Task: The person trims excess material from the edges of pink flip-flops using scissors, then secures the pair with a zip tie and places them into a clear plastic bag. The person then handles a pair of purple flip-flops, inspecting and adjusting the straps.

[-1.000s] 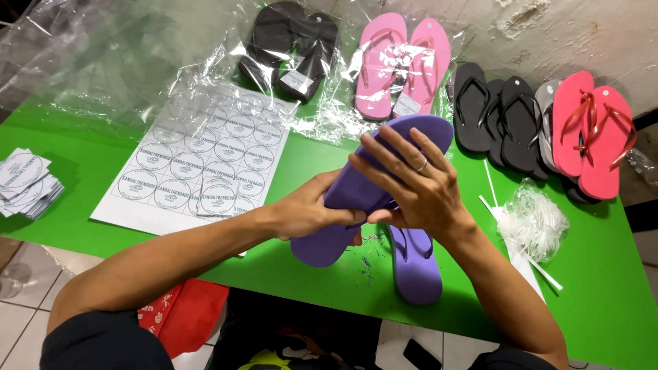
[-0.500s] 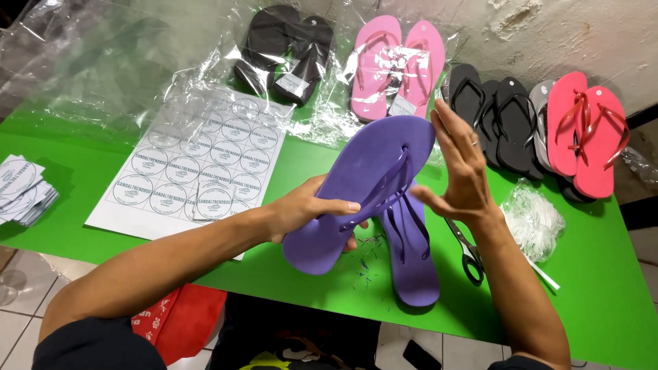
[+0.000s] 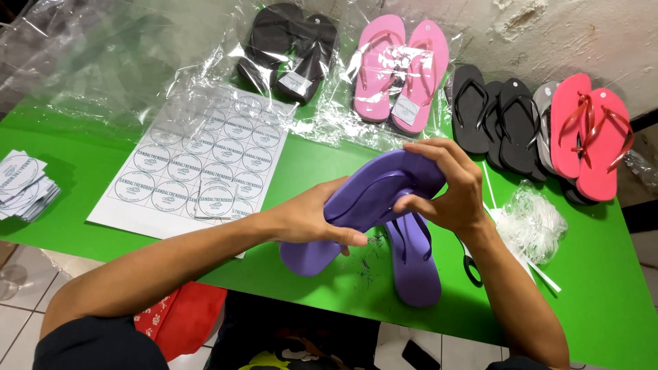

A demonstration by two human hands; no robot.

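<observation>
Hands: both were wrapped around one purple flip-flop (image 3: pixel 370 205), lifted above the green table (image 3: pixel 603 288)
Left hand: the left hand (image 3: pixel 308 219) gripped the sandal near its middle, thumb pressed along the lower edge
Right hand: the right hand (image 3: pixel 449 188) clamped over the toe end, fingers curled down across it
Second sandal: the matching purple flip-flop (image 3: pixel 415 264) lay flat on the table, straps up, just under the right wrist
Scissors: black-handled scissors (image 3: pixel 471 268) sat right beside that sandal, partly hidden by the forearm
Ties: a heap of white plastic ties (image 3: pixel 534 219) lay near the right arm
Sticker sheet: a white sheet of round labels (image 3: pixel 199 164) lay to the left, well apart from the hands
Back row: bagged black flip-flops (image 3: pixel 291 44), bagged pink flip-flops (image 3: pixel 401 68), loose black flip-flops (image 3: pixel 497 116) and red flip-flops (image 3: pixel 589 133) lined the far edge
</observation>
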